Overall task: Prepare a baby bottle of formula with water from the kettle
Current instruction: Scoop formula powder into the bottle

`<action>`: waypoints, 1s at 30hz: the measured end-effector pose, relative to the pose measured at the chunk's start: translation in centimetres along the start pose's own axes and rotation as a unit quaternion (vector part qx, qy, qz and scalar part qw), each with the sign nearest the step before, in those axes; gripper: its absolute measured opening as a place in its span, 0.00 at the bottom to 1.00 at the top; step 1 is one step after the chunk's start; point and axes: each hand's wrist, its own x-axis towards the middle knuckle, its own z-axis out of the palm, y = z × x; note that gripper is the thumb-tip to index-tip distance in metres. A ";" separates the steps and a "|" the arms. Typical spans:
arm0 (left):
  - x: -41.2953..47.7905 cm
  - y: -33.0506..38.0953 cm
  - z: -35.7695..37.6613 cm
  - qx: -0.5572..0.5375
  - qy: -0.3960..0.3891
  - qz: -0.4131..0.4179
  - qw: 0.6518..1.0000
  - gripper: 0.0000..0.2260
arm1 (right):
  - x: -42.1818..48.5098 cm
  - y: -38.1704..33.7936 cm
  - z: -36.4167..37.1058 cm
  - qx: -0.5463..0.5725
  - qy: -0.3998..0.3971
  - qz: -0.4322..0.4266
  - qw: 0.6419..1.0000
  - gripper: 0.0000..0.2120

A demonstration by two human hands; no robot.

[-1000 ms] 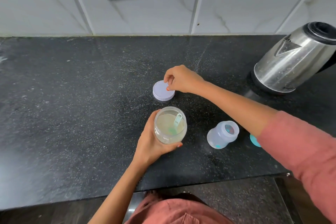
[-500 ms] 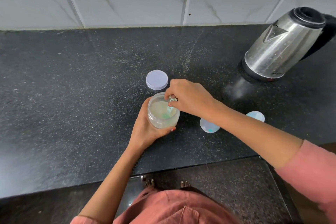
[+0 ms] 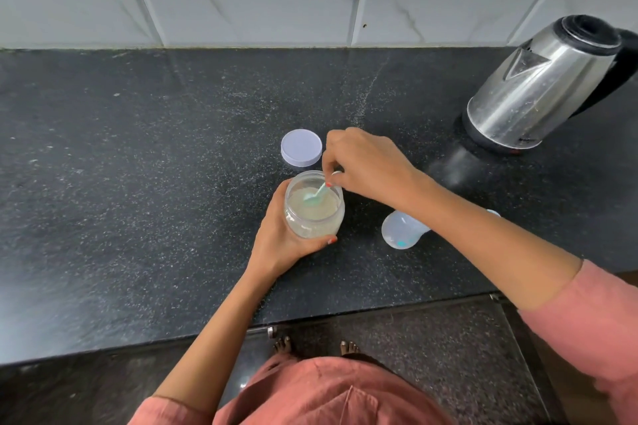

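Right hand now off lid, on scoop in jar.

Left hand grips jar; right hand pinches scoop (teal).

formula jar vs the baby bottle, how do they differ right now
The formula jar is held in the left hand; the baby bottle stands free on the countertop.
The jar holds pale powder with a teal scoop in it, pinched by the right hand; the bottle looks empty.
The jar is in full view; the forearm partly hides the bottle.
Both are open, translucent plastic.
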 end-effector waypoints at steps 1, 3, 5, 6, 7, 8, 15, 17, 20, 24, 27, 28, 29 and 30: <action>0.0 0.0 0.0 0.002 0.001 -0.001 1.000 0.37 | 0.0 0.3 -0.2 0.014 0.004 0.005 1.000 0.04; 0.0 0.1 0.0 0.004 0.003 -0.003 1.000 0.37 | 0.0 0.5 -0.4 0.040 0.005 0.014 0.999 0.04; 0.0 0.2 0.0 0.003 0.002 -0.005 1.000 0.37 | 0.1 0.5 -0.4 0.058 0.001 0.010 0.998 0.05; 0.0 0.3 0.0 0.001 0.001 -0.005 1.000 0.37 | 0.1 0.4 -0.3 0.061 -0.005 0.000 0.998 0.05; 0.0 0.4 0.0 0.001 -0.001 -0.005 1.000 0.37 | 0.1 0.3 -0.2 0.060 -0.016 -0.017 0.998 0.06; 0.0 0.4 0.0 0.000 -0.002 -0.005 1.000 0.37 | 0.2 0.2 -0.1 0.055 -0.031 -0.036 0.997 0.06; -0.1 0.3 0.1 -0.004 0.000 -0.028 1.000 0.37 | 0.4 -0.5 0.9 -0.151 -0.088 -0.220 0.960 0.13; -0.1 0.2 0.1 -0.005 0.000 -0.033 0.999 0.38 | 0.5 -0.5 1.2 -0.190 -0.103 -0.255 0.942 0.16; -0.1 0.2 0.1 -0.003 -0.002 -0.036 0.999 0.38 | 0.9 -0.8 1.4 -0.233 -0.124 -0.276 0.924 0.16; -0.1 0.2 0.1 -0.012 -0.003 -0.028 1.000 0.38 | 1.0 -1.3 1.2 -0.245 -0.153 -0.270 0.918 0.14; 0.0 0.2 0.1 -0.011 -0.001 -0.028 1.000 0.38 | 1.0 -1.6 0.7 -0.255 -0.179 -0.258 0.914 0.12; 0.0 0.2 0.1 -0.009 0.001 -0.029 1.000 0.38 | 1.1 -1.6 0.5 -0.256 -0.189 -0.251 0.914 0.11; 0.1 0.1 0.1 -0.006 0.002 -0.030 1.000 0.38 | 1.2 -1.6 0.4 -0.258 -0.199 -0.244 0.913 0.13; 0.1 0.1 0.2 -0.003 0.003 -0.031 1.000 0.38 | 1.3 -1.5 0.2 -0.248 -0.203 -0.240 0.916 0.14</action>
